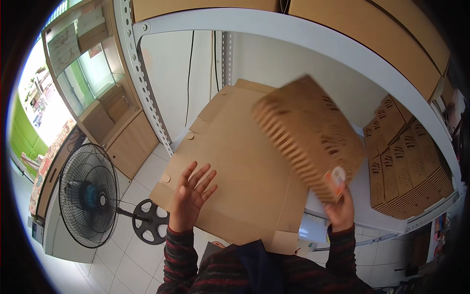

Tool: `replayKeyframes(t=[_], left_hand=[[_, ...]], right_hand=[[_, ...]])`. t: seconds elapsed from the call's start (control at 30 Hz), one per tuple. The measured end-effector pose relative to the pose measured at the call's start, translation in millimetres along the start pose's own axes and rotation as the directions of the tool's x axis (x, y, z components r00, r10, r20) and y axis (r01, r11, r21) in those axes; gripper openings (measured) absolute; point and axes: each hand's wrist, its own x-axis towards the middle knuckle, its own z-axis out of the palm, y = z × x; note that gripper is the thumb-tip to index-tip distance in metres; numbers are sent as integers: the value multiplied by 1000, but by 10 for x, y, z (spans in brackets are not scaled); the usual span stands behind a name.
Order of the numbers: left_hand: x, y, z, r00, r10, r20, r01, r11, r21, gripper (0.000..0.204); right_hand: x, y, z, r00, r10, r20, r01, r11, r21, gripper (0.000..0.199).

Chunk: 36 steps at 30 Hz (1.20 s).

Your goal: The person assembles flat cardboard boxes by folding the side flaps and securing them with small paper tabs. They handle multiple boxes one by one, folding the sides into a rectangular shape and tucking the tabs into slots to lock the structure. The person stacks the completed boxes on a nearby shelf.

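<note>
My right hand grips a brown printed cardboard box by its near right corner. The box is tilted and smeared by motion; dark stripes run along its side, and a small white and orange label shows near my fingers. Beneath it, a large unfolded plain cardboard sheet lies on the white shelf, its near end reaching toward my body. Over the left part of that sheet hovers my left hand, fingers spread and palm showing, with nothing in it.
Several similar striped boxes are stacked at the shelf's right end. A metal shelf beam arches overhead, bearing larger cartons. To the left stand a black fan and a wooden display cabinet on the tiled floor.
</note>
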Motion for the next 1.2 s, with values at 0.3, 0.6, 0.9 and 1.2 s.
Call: replayKeyframes(t=[0.3,0.6,0.9,1.2], left_hand=[[-157,-31,-152,995,-91,-37,93,994,50,56],[-178,-25,-137,994,-99,-42,101,993,53,45],[-249,34,-210,997,-68,-38,69,997,25,41],[-275,66,-167,994,-85,-75,98,978,183,40]], right_hand=[[535,-386,-385,918,-234,-320,259,965,38,43],[663,-449,-477,912,-197,-359,236,969,68,53],[76,-29,-7,784,-532,320,326,-86,-941,72],[730,-508,-516,827,-419,376,-41,-711,-702,75]])
